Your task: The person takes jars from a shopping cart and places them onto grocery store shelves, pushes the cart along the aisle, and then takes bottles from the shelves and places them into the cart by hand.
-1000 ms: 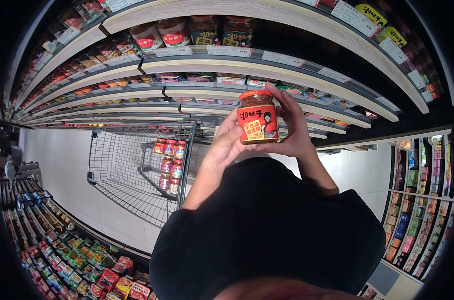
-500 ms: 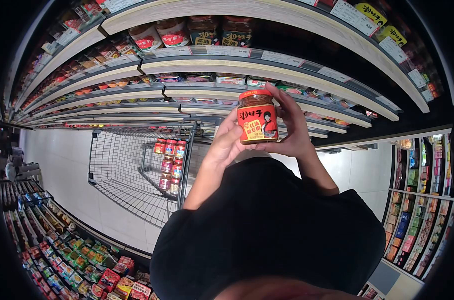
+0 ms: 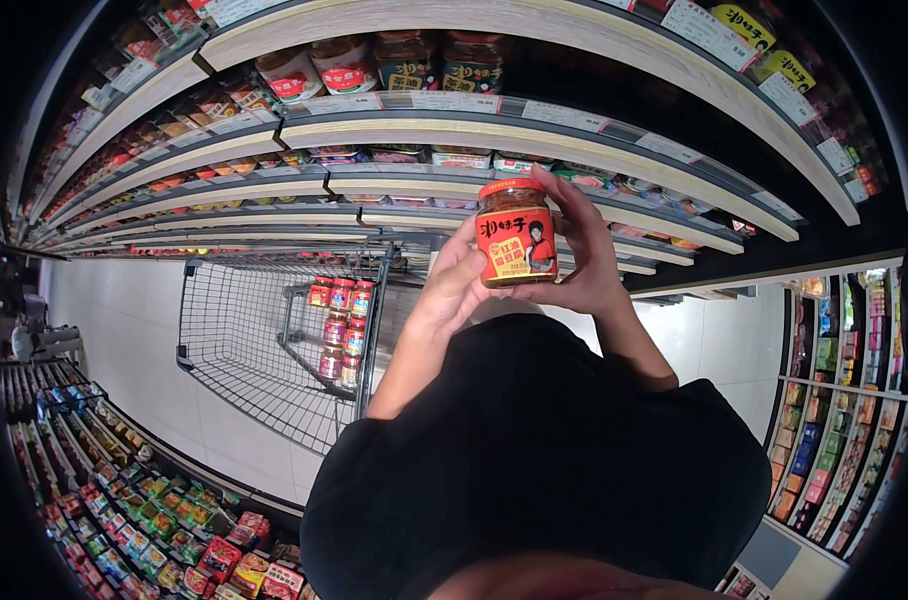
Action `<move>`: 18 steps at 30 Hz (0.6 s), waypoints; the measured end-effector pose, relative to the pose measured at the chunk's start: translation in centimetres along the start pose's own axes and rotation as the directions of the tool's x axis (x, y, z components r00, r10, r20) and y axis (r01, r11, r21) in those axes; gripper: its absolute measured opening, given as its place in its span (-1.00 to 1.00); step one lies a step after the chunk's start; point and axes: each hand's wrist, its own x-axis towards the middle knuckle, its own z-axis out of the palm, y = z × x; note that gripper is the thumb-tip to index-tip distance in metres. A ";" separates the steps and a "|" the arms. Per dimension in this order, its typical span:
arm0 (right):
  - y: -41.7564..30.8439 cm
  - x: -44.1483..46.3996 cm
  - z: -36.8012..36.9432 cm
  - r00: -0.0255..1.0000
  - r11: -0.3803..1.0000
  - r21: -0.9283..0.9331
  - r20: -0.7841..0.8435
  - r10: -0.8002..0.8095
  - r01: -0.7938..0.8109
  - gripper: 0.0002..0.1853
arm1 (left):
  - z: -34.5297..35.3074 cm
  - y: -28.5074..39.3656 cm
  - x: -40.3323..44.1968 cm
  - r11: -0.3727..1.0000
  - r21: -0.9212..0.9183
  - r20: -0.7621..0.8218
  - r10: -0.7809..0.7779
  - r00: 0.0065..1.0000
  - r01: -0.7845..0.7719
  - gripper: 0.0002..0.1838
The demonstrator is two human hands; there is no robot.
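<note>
A glass jar [image 3: 515,238] with a red lid and a red and yellow label is held upright in front of my chest, its label facing me. My left hand [image 3: 456,283] grips its left side and lower edge. On the right side, my right hand [image 3: 586,250] is wrapped round the jar, fingers near the lid and thumb under the base. To the left stands a wire shopping cart [image 3: 244,330] with several red-lidded jars [image 3: 334,328] grouped at its right end.
Long shelves [image 3: 534,140] with jars and packets curve across the top, just beyond my hands. More shelves of packaged goods [image 3: 154,520] stand at the lower left, and others [image 3: 834,420] at the right. A person [image 3: 44,342] is at the far left.
</note>
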 end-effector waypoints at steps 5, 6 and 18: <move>0.0 -0.1 -0.2 0.999 1.000 0.020 0.039 0.005 -0.006 0.26 | 0.0 0.4 -0.1 0.999 0.041 -0.019 -0.019 1.000 0.019 -0.12; 0.0 -0.1 -0.3 0.996 0.999 0.032 0.087 0.011 -0.014 0.30 | -0.1 0.4 -0.1 0.998 0.054 -0.016 -0.026 1.000 0.027 -0.11; 0.1 -0.3 -0.5 0.995 0.997 0.046 0.083 0.053 -0.057 0.27 | -0.2 0.2 -0.1 0.994 0.094 -0.043 -0.055 0.998 0.059 -0.06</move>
